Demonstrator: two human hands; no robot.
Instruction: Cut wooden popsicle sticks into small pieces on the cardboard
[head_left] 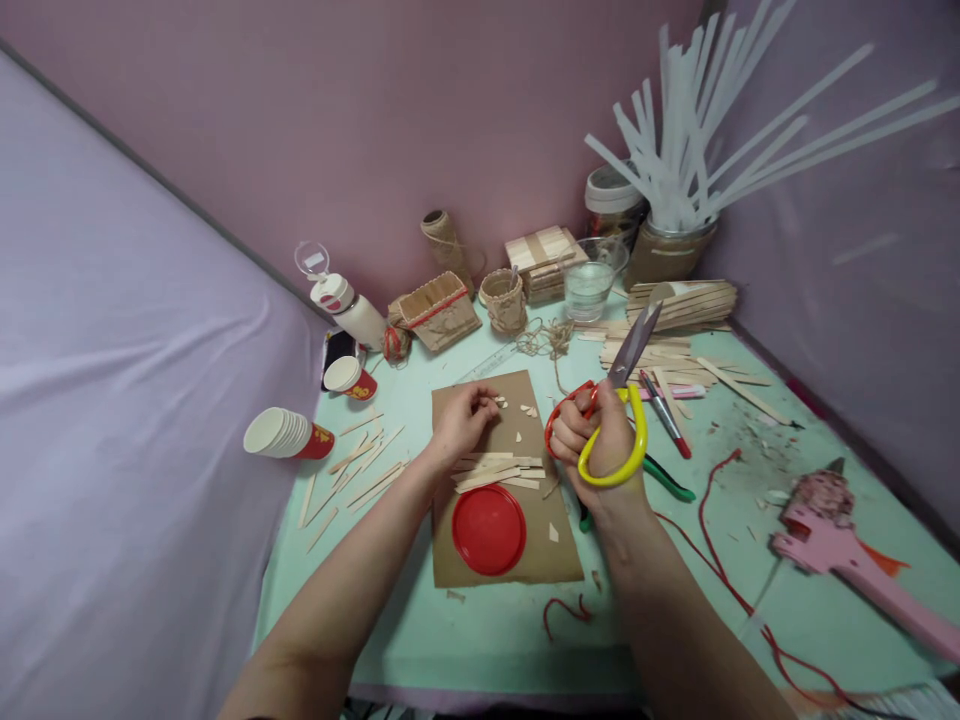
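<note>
My right hand (pixel 585 440) is closed round the scissors (pixel 636 350), which have one red and one yellow handle loop. Their blades point up and away from me. Over the brown cardboard (pixel 442 560), my left hand (pixel 466 418) has its fingers curled together beside small wood chips (pixel 501 402); whether a chip is between the fingertips is hard to make out. Just nearer to me, several cut craft sticks (pixel 517 472) lie in a loose row across the cardboard. Below them rests a round red lid (pixel 489 530). Green-handled pliers (pixel 667 480) are partly hidden behind my right wrist.
Loose stick strips (pixel 367 470) and paper cups (pixel 289 432) are on the left. Behind stand a stick-sided box (pixel 439 310), a twine-wrapped cup (pixel 504 300) and a water cup (pixel 589 290). A pink glue gun (pixel 832 545) and red cord (pixel 720 570) lie at right.
</note>
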